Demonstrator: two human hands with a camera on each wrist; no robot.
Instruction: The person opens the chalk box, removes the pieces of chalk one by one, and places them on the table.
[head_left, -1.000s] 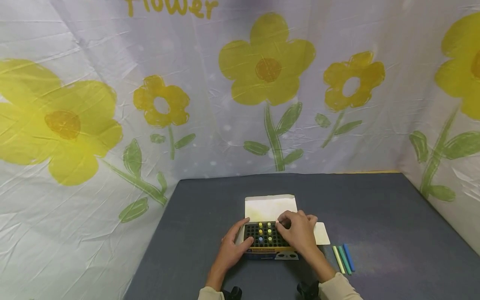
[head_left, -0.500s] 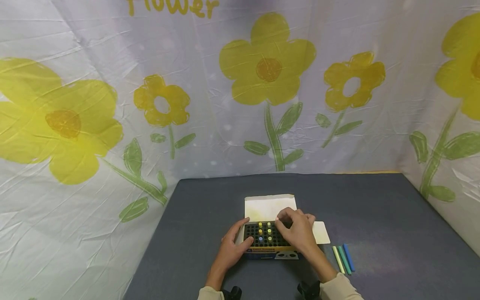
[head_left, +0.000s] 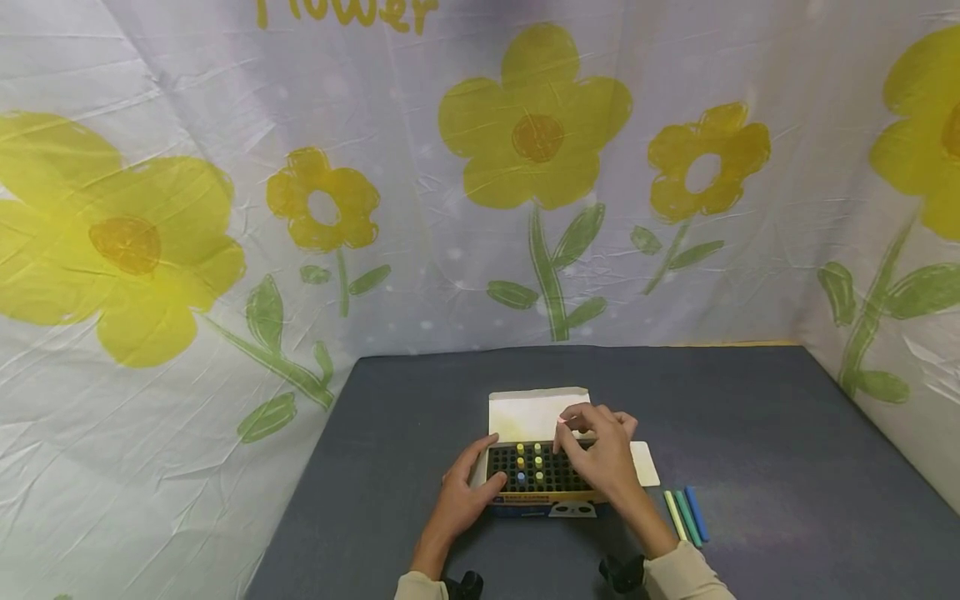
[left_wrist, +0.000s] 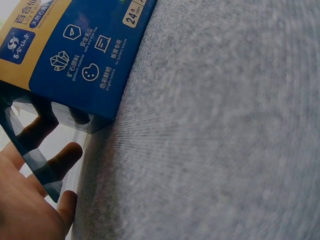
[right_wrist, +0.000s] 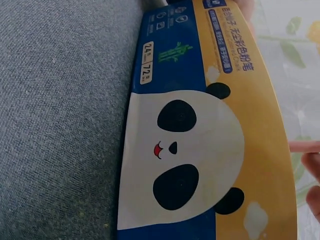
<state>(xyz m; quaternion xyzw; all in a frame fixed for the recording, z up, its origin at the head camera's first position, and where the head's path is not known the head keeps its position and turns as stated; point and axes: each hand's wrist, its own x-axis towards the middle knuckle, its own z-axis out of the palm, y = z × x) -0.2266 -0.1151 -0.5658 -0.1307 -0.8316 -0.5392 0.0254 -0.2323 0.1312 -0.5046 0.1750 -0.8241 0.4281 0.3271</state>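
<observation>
An uncovered chalk box (head_left: pixel 525 505) stands on the table, its blue and yellow side towards me and a panda on it in the right wrist view. My left hand (head_left: pixel 462 494) holds the box's left end, thumb at the front edge and index finger at the back corner. In the left wrist view its fingers (left_wrist: pixel 62 160) lie by a side flap. My right hand (head_left: pixel 606 454) pinches a pink chalk stick (right_wrist: pixel 302 146) over the box's right half. Several yellow, orange and blue chalks (head_left: pixel 538 462) stand in the holes of the black holder (head_left: pixel 504 463).
Yellow, green and blue chalk sticks (head_left: pixel 692 517) lie side by side to the right of the box. The raised white lid (head_left: pixel 517 415) stands behind it, and a white flap (head_left: pixel 645 463) sticks out right. A flower-printed cloth (head_left: pixel 420 275) hangs behind the dark table (head_left: pixel 412 417).
My right hand has lifted slightly from the holder, and the pink chalk shows higher above it. The left hand and the box stay almost where they were.
</observation>
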